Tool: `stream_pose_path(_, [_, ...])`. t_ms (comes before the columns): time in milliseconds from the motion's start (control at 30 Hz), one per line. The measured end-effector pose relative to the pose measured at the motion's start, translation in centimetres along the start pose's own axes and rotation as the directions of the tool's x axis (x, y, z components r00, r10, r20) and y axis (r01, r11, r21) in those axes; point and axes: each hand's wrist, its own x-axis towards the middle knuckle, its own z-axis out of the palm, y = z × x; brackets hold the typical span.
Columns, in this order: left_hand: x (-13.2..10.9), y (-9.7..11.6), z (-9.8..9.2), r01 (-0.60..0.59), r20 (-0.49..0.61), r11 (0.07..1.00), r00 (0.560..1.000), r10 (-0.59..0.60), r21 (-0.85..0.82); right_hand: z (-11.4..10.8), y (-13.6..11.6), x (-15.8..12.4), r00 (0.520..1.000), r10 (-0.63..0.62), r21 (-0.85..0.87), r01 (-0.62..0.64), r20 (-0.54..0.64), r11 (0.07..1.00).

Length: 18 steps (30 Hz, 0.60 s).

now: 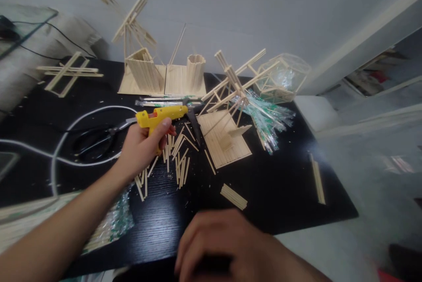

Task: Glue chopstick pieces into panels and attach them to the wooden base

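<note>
My left hand (145, 148) is closed round the handle of a yellow glue gun (161, 116), held just above the black table (283, 185) with its nozzle pointing right. Below the gun lie several loose wooden sticks (178, 159). To its right stands a stick model on a flat stick base (224, 141). My right hand (231, 247) is blurred at the near table edge, fingers curled over something dark that I cannot make out.
Black scissors (95, 139) and a white cable (66, 141) lie left of the gun. Stick windmill models (138, 53) and a stick cup (195, 71) stand at the back. A clear plastic box (283, 77) and wrapped stick bundles (267, 119) sit right.
</note>
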Motion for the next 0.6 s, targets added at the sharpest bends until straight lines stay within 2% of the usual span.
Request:
stream_pose_path(67, [0.0,-0.1,-0.1,0.002,-0.001,1.000,1.000,-0.002,0.004,-1.5,0.9,-1.4,0.952,0.139,-0.262,-0.212,-0.273,0.941])
stream_pose_path(100, [0.0,-0.1,-0.2,0.001,-0.001,1.000,1.000,-0.001,0.005,-2.2,1.4,-2.2,0.916,0.190,-0.354,-0.318,-0.353,0.879])
stream_pose_path(167, [0.0,0.1,-0.2,0.004,0.004,1.000,1.000,-0.004,0.004,-3.5,2.7,-3.9,0.843,0.313,-0.447,-0.506,-0.438,0.738])
stream_pose_path(233, [0.0,0.3,-0.2,0.005,0.004,1.000,1.000,-0.005,0.001,-4.1,3.8,-5.1,0.793,0.360,-0.472,-0.590,-0.492,0.655])
stream_pose_path(400, [0.2,0.7,-0.5,0.022,-0.018,1.000,1.000,-0.022,-0.019,-3.9,4.4,-5.2,0.767,0.462,-0.463,-0.639,-0.446,0.614])
stream_pose_path(600, [0.6,0.2,-1.8,0.036,-0.052,0.998,0.998,-0.039,-0.051,-4.5,3.3,-3.5,0.813,0.493,-0.493,-0.580,-0.309,0.649])
